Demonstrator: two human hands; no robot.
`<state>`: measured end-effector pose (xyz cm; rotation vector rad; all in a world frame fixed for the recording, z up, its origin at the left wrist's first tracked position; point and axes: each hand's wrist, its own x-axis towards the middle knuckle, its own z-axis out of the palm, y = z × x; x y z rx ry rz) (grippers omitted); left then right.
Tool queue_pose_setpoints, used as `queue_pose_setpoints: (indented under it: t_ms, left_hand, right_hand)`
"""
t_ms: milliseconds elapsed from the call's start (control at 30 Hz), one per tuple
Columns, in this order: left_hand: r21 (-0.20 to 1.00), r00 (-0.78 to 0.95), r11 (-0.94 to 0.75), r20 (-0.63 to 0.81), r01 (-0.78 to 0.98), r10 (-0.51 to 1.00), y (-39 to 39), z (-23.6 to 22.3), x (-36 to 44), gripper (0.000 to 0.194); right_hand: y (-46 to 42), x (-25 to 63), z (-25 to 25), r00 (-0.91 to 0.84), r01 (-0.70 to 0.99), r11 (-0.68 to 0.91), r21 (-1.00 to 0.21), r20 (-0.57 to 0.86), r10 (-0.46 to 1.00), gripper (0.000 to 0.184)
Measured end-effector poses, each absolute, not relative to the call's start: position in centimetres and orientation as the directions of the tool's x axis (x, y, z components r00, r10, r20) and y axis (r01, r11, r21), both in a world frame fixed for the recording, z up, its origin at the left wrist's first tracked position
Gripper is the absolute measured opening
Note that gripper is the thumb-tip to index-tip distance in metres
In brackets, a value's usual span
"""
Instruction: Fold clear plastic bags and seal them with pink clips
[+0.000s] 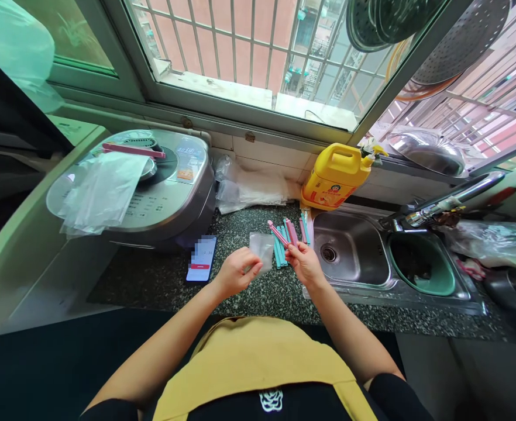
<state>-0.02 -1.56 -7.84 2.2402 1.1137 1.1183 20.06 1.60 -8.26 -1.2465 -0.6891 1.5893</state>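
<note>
My left hand (236,272) is closed in a pinch on the edge of a small clear plastic bag (262,248) held above the speckled counter. My right hand (302,261) is closed on a pink sealing clip (278,233) that points up and to the left, close to the bag's top. Behind my hands, several teal and pink clips (293,235) lie in a loose pile on the counter beside the sink.
A steel sink (350,257) with a green basin (420,269) and a faucet (451,202) lies to the right. A yellow jug (334,175) stands at the back. A cooker (152,187) with plastic bags on it and a phone (202,259) are at the left.
</note>
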Motion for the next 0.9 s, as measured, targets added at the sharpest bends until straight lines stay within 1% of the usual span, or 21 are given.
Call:
queue_pose_setpoints:
  t_ms: [100, 167, 233, 300, 367, 433, 467, 533, 567, 600, 633, 667, 733, 767, 900]
  left_hand:
    - [0.580, 0.411, -0.658, 0.514, 0.481, 0.753, -1.6, -7.7, 0.8, 0.020]
    - [0.551, 0.442, -0.689, 0.528, 0.471, 0.725, -1.6, -7.8, 1.2, 0.017]
    - [0.533, 0.475, -0.714, 0.534, 0.453, 0.700, -1.5, -7.9, 1.6, 0.017]
    - [0.538, 0.500, -0.727, 0.530, 0.426, 0.685, -1.6, -8.1, 2.0, 0.019]
    - [0.588, 0.489, -0.706, 0.515, 0.396, 0.704, -1.9, -8.5, 2.3, 0.023]
    - [0.709, 0.385, -0.607, 0.480, 0.359, 0.788, -2.3, -8.9, 2.8, 0.032]
    - [0.794, 0.297, -0.517, 0.434, 0.321, 0.851, -2.5, -9.1, 3.2, 0.042]
    - [0.950, 0.110, -0.268, 0.253, 0.158, 0.961, -2.7, -9.5, 4.1, 0.064]
    - [0.989, 0.048, -0.138, 0.136, 0.046, 0.990, -2.7, -9.6, 4.6, 0.070]
    - [0.998, 0.018, -0.021, 0.022, -0.056, 1.000, -2.6, -9.6, 5.2, 0.072]
    - [0.989, 0.006, 0.069, -0.069, -0.133, 0.998, -2.5, -9.6, 5.7, 0.067]
    - [0.975, -0.006, 0.128, -0.132, -0.181, 0.991, -2.4, -9.5, 6.2, 0.059]
    - [0.964, -0.044, 0.170, -0.183, -0.204, 0.982, -2.4, -9.2, 7.0, 0.046]
    - [0.967, -0.059, 0.167, -0.182, -0.194, 0.982, -2.5, -9.1, 7.2, 0.043]
    - [0.983, -0.011, 0.139, -0.141, -0.117, 0.990, -3.0, -8.4, 7.4, 0.042]
  right_hand:
    - [1.4, 19.0, -8.0, -0.067, -0.445, -0.425, -0.788, -0.444, 0.894, 0.042]
    - [1.2, 18.7, -7.9, -0.088, -0.479, -0.409, -0.777, -0.421, 0.903, 0.042]
    - [1.0, 18.7, -7.9, -0.082, -0.472, -0.368, -0.801, -0.376, 0.923, 0.041]
    - [0.9, 18.9, -8.0, -0.046, -0.431, -0.322, -0.843, -0.336, 0.941, 0.041]
    - [0.9, 19.3, -8.1, 0.009, -0.391, -0.277, -0.878, -0.304, 0.953, 0.039]
    - [0.8, 19.6, -8.1, 0.056, -0.361, -0.222, -0.906, -0.259, 0.964, 0.038]
    - [0.8, 19.8, -8.2, 0.072, -0.346, -0.194, -0.918, -0.232, 0.970, 0.037]
    - [0.6, 20.1, -8.2, 0.086, -0.305, -0.151, -0.940, -0.185, 0.979, 0.035]
    - [0.5, 20.3, -8.3, 0.088, -0.281, -0.137, -0.950, -0.168, 0.982, 0.035]
    - [0.4, 20.5, -8.3, 0.086, -0.257, -0.128, -0.958, -0.154, 0.984, 0.034]
    - [0.3, 20.7, -8.3, 0.078, -0.235, -0.121, -0.964, -0.143, 0.987, 0.034]
    - [0.3, 21.0, -8.3, 0.068, -0.218, -0.115, -0.969, -0.133, 0.989, 0.033]
    - [0.2, 21.6, -8.1, 0.036, -0.202, -0.109, -0.973, -0.119, 0.992, 0.033]
    - [0.2, 21.9, -7.9, 0.013, -0.195, -0.113, -0.974, -0.118, 0.993, 0.033]
    - [0.3, 22.9, -7.2, -0.114, -0.140, -0.169, -0.976, -0.154, 0.981, 0.038]
